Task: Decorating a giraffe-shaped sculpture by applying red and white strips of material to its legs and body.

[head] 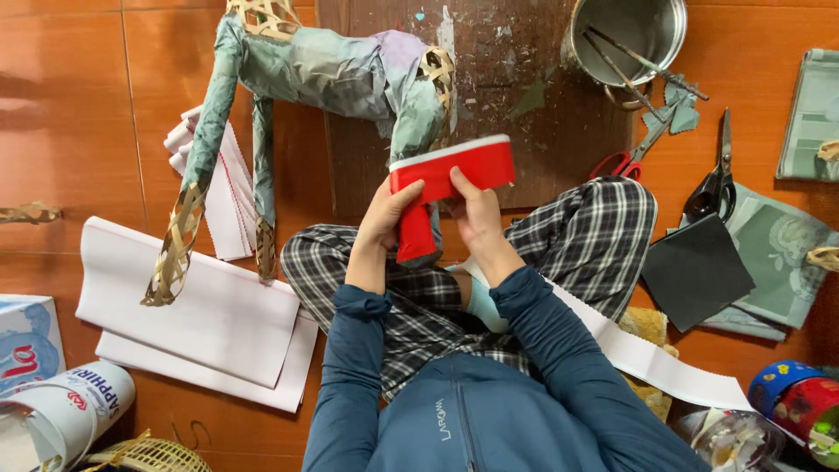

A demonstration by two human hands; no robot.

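Head view shows both hands, left (384,214) and right (476,214), gripping red paper (441,175) wrapped on a frame leg (418,236) above the lap; pulled too hard, it could tear or crease; loosened, it could slip off.

I count two hands, my left hand (382,220) and right hand (476,214), on one red paper strip (452,168). I see one paper-covered bamboo frame (323,74), two pairs of scissors, one black-handled (718,179) and one red-handled (631,156), one metal pot (634,33), one black square sheet (695,271), and one wooden board (516,96).
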